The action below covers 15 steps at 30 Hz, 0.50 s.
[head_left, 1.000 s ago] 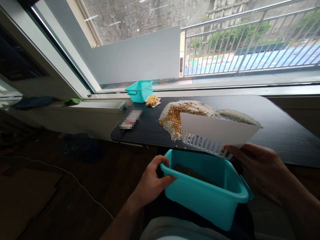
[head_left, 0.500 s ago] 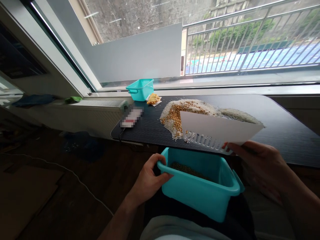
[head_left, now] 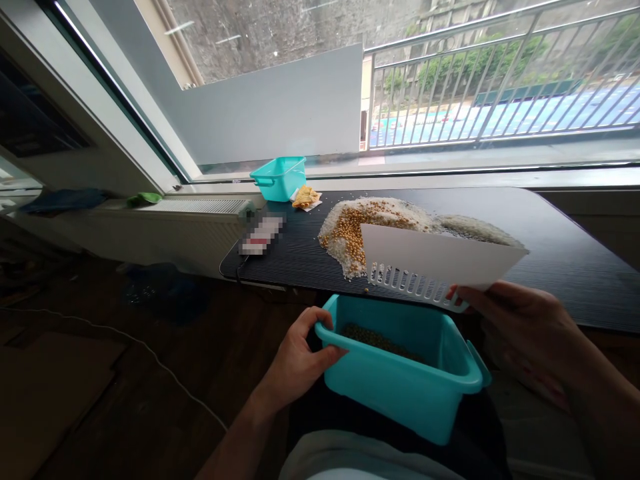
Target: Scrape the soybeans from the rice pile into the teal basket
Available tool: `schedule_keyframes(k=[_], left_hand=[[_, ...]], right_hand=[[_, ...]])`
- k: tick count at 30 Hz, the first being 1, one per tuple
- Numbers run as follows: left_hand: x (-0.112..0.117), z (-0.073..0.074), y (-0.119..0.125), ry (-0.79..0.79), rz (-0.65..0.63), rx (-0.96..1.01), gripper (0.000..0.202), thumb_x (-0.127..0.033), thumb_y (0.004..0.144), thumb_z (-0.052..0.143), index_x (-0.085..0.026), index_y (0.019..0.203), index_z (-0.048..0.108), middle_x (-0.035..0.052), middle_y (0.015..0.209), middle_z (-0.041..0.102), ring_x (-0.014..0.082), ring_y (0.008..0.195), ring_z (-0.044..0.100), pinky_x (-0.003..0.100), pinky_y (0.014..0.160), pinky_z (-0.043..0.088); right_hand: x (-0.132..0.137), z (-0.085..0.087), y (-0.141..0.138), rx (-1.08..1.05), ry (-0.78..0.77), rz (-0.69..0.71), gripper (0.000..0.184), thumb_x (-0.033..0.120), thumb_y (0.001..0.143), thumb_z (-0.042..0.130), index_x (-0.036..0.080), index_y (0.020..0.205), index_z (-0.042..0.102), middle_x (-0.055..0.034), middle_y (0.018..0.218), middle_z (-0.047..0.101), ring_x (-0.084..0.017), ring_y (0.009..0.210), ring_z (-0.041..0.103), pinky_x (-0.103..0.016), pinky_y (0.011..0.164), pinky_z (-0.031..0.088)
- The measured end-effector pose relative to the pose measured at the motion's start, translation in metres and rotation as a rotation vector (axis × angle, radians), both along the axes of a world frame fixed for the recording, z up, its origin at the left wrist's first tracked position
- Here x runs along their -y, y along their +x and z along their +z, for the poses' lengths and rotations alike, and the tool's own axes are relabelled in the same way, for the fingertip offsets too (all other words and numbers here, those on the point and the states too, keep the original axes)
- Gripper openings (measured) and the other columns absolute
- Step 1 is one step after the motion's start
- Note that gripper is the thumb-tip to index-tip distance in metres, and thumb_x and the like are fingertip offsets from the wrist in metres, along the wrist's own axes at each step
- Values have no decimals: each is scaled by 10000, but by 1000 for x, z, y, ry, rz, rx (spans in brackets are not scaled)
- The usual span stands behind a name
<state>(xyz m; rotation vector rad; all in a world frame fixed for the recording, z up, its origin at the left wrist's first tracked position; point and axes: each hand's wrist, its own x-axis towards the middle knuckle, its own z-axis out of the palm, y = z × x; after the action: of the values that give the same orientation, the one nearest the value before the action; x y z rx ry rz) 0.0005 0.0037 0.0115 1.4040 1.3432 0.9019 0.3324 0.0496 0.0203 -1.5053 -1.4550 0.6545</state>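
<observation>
My left hand (head_left: pixel 299 357) grips the left rim of a teal plastic bin (head_left: pixel 400 387) that rests on my lap, just below the table's near edge. Dark green beans (head_left: pixel 377 339) lie in the bin's bottom. My right hand (head_left: pixel 520 337) holds a white slotted basket (head_left: pixel 435 263) tilted above the bin's far side. Behind the basket, on the black table (head_left: pixel 560 253), spreads a heap of white rice mixed with yellow soybeans (head_left: pixel 360 230).
A second teal bin (head_left: pixel 279 177) stands at the table's far left corner, beside a small yellow pile on paper (head_left: pixel 306 197). A blurred flat object (head_left: pixel 263 235) lies near the left edge. A radiator (head_left: pixel 195 210) and the window run behind.
The bin shifted slightly up and left toward the table edge. The white basket stayed almost still, rising only a little.
</observation>
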Motion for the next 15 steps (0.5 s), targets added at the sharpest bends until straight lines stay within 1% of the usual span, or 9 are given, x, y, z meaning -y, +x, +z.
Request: schedule_keyframes(k=[3, 5, 7, 10, 12, 15], left_hand=[[0, 0, 0, -6, -1, 2, 254, -363, 748, 775, -226, 858, 591, -34, 835, 530, 193, 840, 538, 275, 746, 444], [0, 0, -1, -5, 0, 11, 258, -363, 747, 777, -224, 862, 593, -35, 837, 531, 190, 835, 534, 274, 744, 445], [0, 0, -1, -10, 1, 22, 265, -364, 743, 782, -222, 866, 594, -36, 833, 527, 186, 825, 526, 271, 738, 443], [0, -2, -2, -18, 4, 26, 273, -366, 749, 790, -222, 878, 598, -38, 828, 521, 180, 806, 519, 265, 718, 437], [0, -3, -1, -5, 4, 19, 264, -359, 759, 790, -223, 881, 600, -37, 826, 520, 180, 799, 520, 262, 709, 432], [1, -4, -1, 27, -3, 9, 254, -362, 776, 789, -227, 869, 595, -31, 829, 521, 185, 804, 528, 265, 720, 434]], right_hand=[[-2, -2, -6, -55, -13, 49, 571, 903, 645, 781, 335, 681, 820, -38, 740, 821, -306, 716, 752, -443, 693, 645], [-2, -3, -12, -81, -41, 68, 573, 888, 643, 796, 324, 732, 843, -37, 785, 838, -302, 733, 758, -445, 725, 652], [0, -2, -17, -82, -85, 115, 593, 873, 651, 800, 300, 792, 863, -42, 808, 847, -298, 738, 761, -442, 729, 654], [5, -1, -20, -69, -109, 163, 588, 854, 669, 790, 282, 785, 859, -46, 800, 848, -288, 733, 762, -428, 706, 651], [8, -1, -20, -82, -104, 138, 544, 820, 681, 800, 286, 770, 853, -41, 797, 850, -281, 724, 765, -419, 699, 653], [9, -3, -18, -110, -100, 69, 429, 722, 706, 833, 302, 789, 856, -26, 808, 853, -278, 723, 778, -406, 700, 661]])
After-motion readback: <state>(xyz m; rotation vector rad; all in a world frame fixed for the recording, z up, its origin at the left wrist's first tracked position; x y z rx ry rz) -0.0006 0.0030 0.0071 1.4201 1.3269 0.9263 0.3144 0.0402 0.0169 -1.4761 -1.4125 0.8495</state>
